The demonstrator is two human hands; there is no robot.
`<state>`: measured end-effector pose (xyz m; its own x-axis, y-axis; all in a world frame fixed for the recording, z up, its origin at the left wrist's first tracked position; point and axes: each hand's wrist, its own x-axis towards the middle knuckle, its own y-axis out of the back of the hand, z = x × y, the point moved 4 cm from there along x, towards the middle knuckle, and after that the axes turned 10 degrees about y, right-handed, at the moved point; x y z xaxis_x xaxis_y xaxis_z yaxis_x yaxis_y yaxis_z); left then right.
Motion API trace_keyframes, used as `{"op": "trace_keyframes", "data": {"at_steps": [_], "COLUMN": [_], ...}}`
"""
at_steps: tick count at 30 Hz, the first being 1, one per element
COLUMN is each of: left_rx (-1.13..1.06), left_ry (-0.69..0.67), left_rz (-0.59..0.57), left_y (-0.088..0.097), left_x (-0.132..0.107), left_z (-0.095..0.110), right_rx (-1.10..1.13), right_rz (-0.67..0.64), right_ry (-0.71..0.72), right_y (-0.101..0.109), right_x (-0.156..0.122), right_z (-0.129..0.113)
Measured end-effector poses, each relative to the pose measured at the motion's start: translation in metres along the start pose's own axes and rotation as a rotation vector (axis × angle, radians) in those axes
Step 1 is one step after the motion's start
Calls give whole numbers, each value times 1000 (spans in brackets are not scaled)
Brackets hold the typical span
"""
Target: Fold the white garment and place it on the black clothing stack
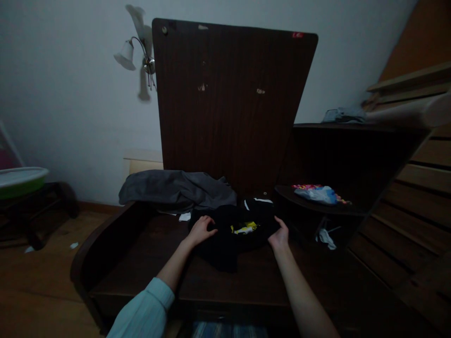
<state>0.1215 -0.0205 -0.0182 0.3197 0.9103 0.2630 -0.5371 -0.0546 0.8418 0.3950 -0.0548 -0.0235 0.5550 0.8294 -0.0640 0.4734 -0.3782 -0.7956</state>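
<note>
A black garment (229,234) with a small yellow and white print lies crumpled on a dark wooden desk (141,263). My left hand (201,230) rests on the garment's left edge with its fingers curled into the cloth. At the right edge of the garment my right hand (280,236) grips the fabric. Both arms reach forward from the bottom of the view; the left one wears a pale blue sleeve.
A grey garment (176,190) lies heaped at the back left of the desk. A tall dark board (229,103) stands upright behind it. A colourful bag (319,193) sits on a curved side shelf at right. A wall lamp (136,51) hangs at upper left.
</note>
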Motion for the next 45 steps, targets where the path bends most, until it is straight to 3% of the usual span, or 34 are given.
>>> {"op": "trace_keyframes", "data": {"at_steps": [7, 14, 17, 20, 22, 25, 27, 30, 33, 35, 37, 40, 45], "left_rx": [80, 107, 106, 41, -4, -59, -104, -208, -519, -677, -719, -822, -1497], "left_ry": [-5, 15, 34, 5, -10, -14, -10, 21, 103, 141, 154, 194, 339], "left_rz": [-60, -25, -91, -138, -146, -144, -131, -91, -35, -22, -26, -8, 100], "left_y": [1, -1, -2, -3, -3, -6, -7, -6, -1, 0, 2, 10, 32], "left_x": [-1, 0, 2, 4, 4, 5, 6, 7, 9, 10, 11, 12, 6], "left_z": [3, 2, 0, -2, -3, -7, -8, -11, -15, -17, -19, -23, -37], "right_rx": [-63, -167, -289, -581, -776, -949, -1032, -1183, -1279, -1285, -1267, -1134, -622], "right_rz": [-11, -15, 75, 176, 176, 63, -81, -428, -802, -881, -808, -591, -273], "right_ry": [17, 88, 218, 460, 603, 674, 655, 591, 546, 548, 532, 473, 256], "right_y": [5, 12, 15, 15, 12, 3, -3, -13, -18, -19, -18, -18, -13], "right_x": [5, 16, 18, 14, 9, 2, -2, -9, -17, -19, -18, -15, -11], "right_z": [2, 6, 4, -4, -10, -8, 0, 22, 44, 50, 48, 39, 20]}}
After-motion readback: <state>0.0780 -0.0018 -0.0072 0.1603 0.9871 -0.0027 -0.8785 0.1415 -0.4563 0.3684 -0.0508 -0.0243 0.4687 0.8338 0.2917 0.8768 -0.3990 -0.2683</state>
